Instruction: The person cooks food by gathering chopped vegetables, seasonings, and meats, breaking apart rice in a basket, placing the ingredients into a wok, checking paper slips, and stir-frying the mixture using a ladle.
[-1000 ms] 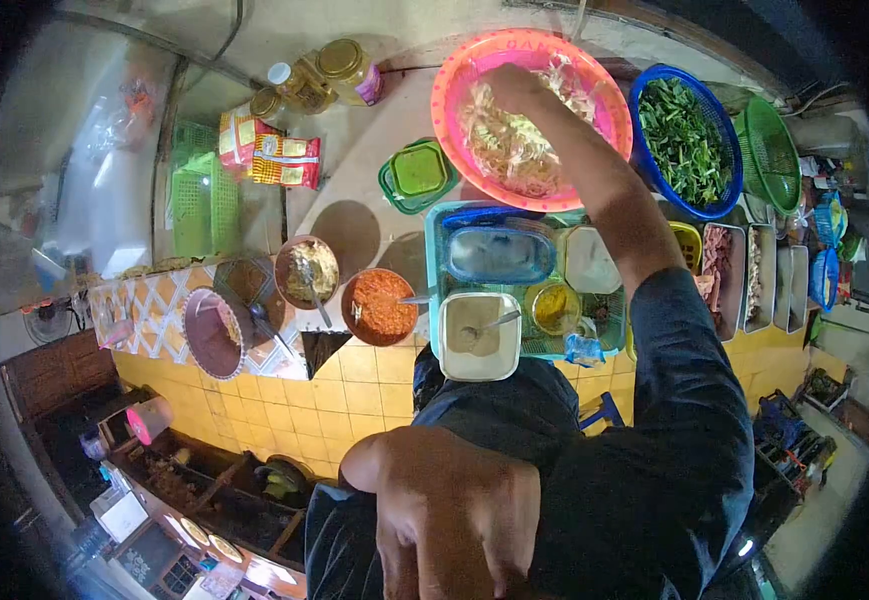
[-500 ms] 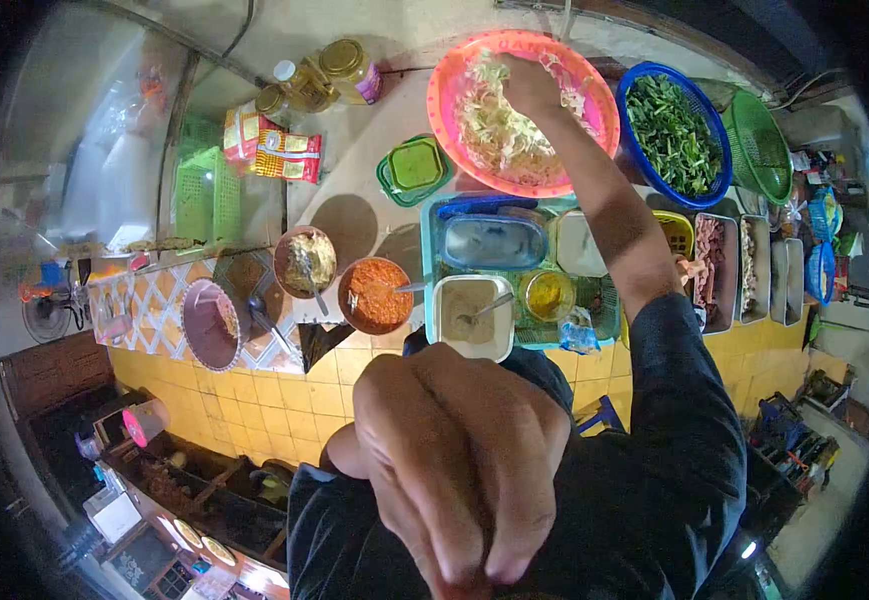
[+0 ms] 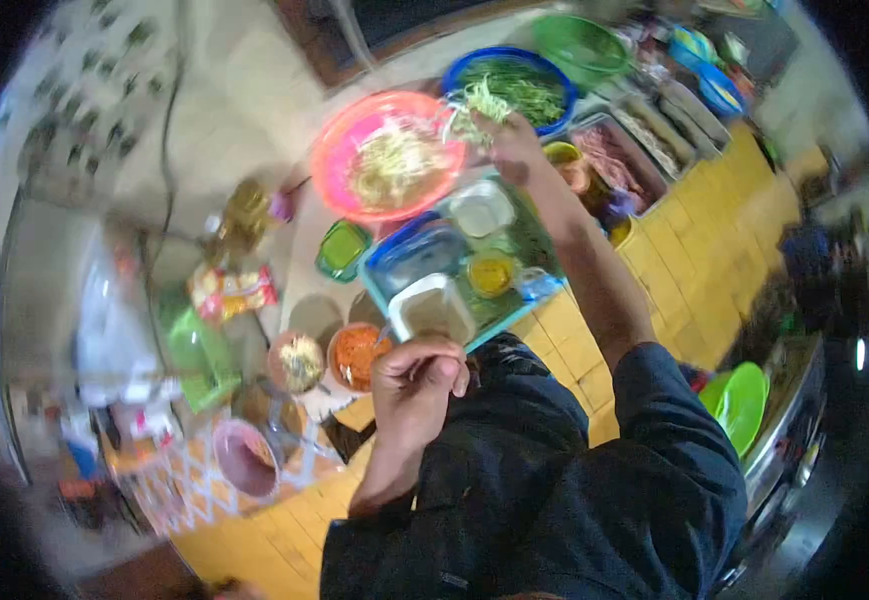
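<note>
My right hand (image 3: 506, 145) is closed around a bunch of shredded cabbage (image 3: 484, 103). It holds the bunch up between the pink basin (image 3: 329, 165) and the blue basket of chopped greens (image 3: 519, 90). More pale shreds (image 3: 394, 160) lie in the basin. Closer to my body, my left hand (image 3: 409, 400) is raised with its fingers curled in and the thumb against them; nothing shows in it. Just beyond it is a white square container (image 3: 434, 285) on a teal tray. A bowl of red-orange paste (image 3: 354, 355) stands to its left.
The teal tray (image 3: 519, 318) also carries a blue-lidded box (image 3: 416, 255) and a tub of yellow stuff (image 3: 491, 272). At right are a metal tray of pink meat (image 3: 609, 160) and a green basket (image 3: 579, 45). A mauve bucket (image 3: 246, 458) stands at lower left.
My right hand has come out of the pink basin to the right, lifting cabbage. My left hand has dropped away from the camera. The view has turned, and it is blurred.
</note>
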### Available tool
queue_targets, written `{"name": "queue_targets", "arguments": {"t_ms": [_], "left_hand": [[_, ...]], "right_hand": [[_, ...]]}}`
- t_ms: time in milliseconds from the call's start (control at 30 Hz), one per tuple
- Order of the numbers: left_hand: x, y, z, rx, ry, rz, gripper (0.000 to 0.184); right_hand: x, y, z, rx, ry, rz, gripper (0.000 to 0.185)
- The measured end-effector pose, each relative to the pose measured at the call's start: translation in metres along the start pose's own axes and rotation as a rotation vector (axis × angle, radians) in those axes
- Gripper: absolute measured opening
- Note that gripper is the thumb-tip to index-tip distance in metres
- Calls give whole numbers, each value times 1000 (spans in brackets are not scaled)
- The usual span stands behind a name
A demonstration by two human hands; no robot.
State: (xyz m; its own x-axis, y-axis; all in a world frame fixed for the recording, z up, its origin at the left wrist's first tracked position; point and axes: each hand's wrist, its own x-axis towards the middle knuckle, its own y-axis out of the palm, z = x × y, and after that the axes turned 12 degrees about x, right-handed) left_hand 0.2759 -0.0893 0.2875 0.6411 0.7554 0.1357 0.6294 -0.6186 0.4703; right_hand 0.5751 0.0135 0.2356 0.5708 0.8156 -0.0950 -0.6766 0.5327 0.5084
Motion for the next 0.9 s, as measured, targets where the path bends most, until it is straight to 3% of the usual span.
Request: {"name": "queue_targets", "arguments": {"t_ms": [33,67,167,233,267,367,433,467,533,600,667,767,867,900], "left_hand": [[-9,4,9,13,-51,28,12],[-17,7,20,19,-72,113,12],[-41,23,48,39,-309,276,16],[-58,28,80,106,-441,359,20],[-65,34,92,161,-523,416,21],[-85,53,146,316,-623,568,20],[-90,57,189,490,-691,654,23],[-97,51,210,496,-691,729,23],[-99,42,261,815,-837,825,31],[-106,30,310,938,-894,819,33],[-98,31,342,1011,-920,856,30],[-106,50,404,970,-940,752,27],[-128,111,435,1061,-993,736,27],[-135,129,442,1070,-1001,740,27]], "right_hand": [[-33,-9,21,114,48,-186,20],[-57,-46,17,-108,-362,1,21],[-162,-126,25,240,-315,-171,18],[-250,-189,19,61,-352,-344,19],[-302,-206,19,-244,-389,-484,20],[-438,-256,1,271,-530,-814,22],[-528,-278,-5,399,-614,-1095,25],[-573,-290,-13,454,-733,-1305,23],[-651,-292,16,540,-815,-1749,23],[-747,-318,19,434,-1049,-1718,28],[-817,-328,37,377,-1275,-1852,22],[-937,-374,61,165,-1691,-1660,19],[-1047,-426,70,185,-1582,-1818,23],[-1073,-443,71,260,-1459,-1889,24]]}}
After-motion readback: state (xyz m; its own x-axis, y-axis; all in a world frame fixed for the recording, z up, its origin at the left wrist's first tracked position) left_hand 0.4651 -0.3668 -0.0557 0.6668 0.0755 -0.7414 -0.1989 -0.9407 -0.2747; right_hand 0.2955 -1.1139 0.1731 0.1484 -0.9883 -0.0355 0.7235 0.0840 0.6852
